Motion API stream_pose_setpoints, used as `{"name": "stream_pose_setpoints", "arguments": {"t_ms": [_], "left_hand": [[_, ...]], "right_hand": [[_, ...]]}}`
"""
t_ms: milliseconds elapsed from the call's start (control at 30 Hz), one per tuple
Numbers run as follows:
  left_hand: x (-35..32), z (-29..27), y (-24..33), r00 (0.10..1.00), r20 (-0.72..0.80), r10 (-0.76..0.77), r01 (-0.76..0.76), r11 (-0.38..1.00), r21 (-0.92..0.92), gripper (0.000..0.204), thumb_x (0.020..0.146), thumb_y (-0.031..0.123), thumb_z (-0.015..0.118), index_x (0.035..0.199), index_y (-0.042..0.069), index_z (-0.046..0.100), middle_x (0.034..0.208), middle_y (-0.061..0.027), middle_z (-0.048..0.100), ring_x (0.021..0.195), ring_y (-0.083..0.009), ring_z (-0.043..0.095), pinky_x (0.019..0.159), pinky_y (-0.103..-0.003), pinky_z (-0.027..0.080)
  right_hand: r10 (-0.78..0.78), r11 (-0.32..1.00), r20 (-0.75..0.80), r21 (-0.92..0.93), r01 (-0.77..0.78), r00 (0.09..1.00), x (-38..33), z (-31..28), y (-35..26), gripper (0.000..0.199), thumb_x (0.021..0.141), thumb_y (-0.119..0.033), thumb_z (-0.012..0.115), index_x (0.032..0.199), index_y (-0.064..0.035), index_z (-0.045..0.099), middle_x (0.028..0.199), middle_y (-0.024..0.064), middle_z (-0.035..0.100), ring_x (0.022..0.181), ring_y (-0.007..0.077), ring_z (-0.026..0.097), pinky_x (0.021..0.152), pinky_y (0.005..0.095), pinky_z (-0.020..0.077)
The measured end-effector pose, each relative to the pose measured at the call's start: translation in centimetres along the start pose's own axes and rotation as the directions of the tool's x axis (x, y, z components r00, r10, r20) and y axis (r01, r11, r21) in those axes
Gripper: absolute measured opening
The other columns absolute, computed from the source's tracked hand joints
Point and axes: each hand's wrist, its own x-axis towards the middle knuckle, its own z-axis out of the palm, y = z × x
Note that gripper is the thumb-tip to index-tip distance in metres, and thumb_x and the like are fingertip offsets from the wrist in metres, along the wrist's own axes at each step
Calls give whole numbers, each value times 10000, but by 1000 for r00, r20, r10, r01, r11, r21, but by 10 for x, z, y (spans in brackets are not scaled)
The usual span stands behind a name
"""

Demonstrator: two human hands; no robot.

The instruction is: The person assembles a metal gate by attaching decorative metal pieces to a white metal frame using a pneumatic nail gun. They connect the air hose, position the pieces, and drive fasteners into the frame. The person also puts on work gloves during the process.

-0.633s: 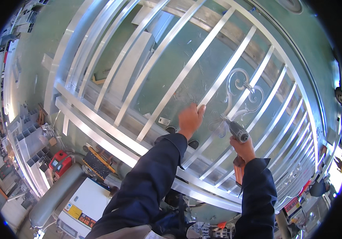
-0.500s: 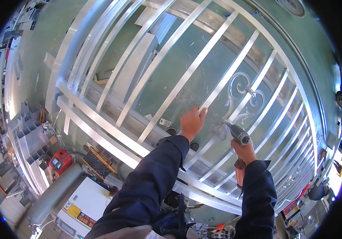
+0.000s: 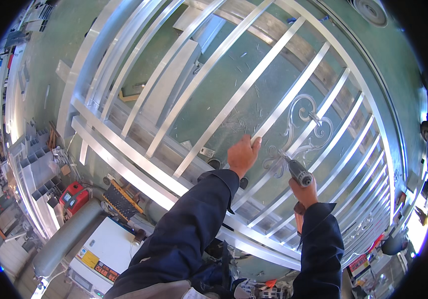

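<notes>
A silvery metal railing panel [image 3: 246, 74] with several parallel bars stretches across the view. My left hand [image 3: 242, 155] is closed round one of its bars [image 3: 277, 113], left of a curled metal scroll ornament [image 3: 314, 119]. In my right hand [image 3: 304, 191] is a grey power drill [image 3: 299, 172], its grip wrapped by my fingers. The drill's front end points away from me and meets the lower end of the scroll ornament, next to a bar. Whether its bit touches the ornament or the bar, I cannot tell.
Wooden beams [image 3: 318, 70] and metal profiles [image 3: 176, 79] lie beneath the panel. At lower left are a red machine [image 3: 73, 197], a grey cylindrical tank [image 3: 69, 234] and a white cabinet [image 3: 111, 244]. Metal slivers [image 3: 234, 117] litter the green floor.
The whole view has shifted slightly. My left hand keeps its hold on the bar, and the drill stays at the lower end of the scroll ornament, its body tilted a little differently.
</notes>
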Motion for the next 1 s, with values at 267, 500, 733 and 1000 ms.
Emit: {"name": "stream_pose_setpoints", "arguments": {"t_ms": [267, 500, 733, 1000], "left_hand": [[1, 11, -6, 1000, -15, 12, -10, 997, 74, 456, 995, 523, 509, 991, 82, 625, 728, -151, 686, 671, -386, 676, 581, -494, 518], [3, 8, -5, 1000, -10, 6, -5, 995, 103, 476, 1004, 542, 479, 980, 88, 622, 713, -144, 685, 642, -398, 671, 564, -514, 505], [4, 10, -6, 1000, 0, 3, -3, 993, 118, 475, 998, 549, 487, 978, 98, 634, 717, -146, 693, 648, -392, 683, 564, -497, 527], [4, 6, -4, 1000, 4, -8, 8, 994, 112, 478, 998, 546, 487, 997, 92, 634, 751, -144, 701, 672, -392, 686, 579, -504, 526]], "right_hand": [[-19, 999, 1, 27, 19, 1000, -6, 1, -7, 317, 711, -232, 731, 945, -20, 697, 831, 204, 695, 822, 408, 680, 735, 450, 530], [-34, 999, 6, 15, 33, 999, -2, -9, -30, 262, 717, -234, 696, 851, -10, 698, 778, 231, 682, 790, 436, 671, 702, 468, 532], [8, 1000, 51, -2, -8, 999, -4, -13, -40, 267, 720, -219, 683, 871, 0, 686, 782, 228, 683, 795, 440, 667, 715, 467, 535], [-13, 1000, 36, -24, 14, 999, -3, -17, -45, 264, 730, -220, 679, 891, -12, 692, 818, 231, 691, 839, 447, 663, 737, 470, 534]]}}
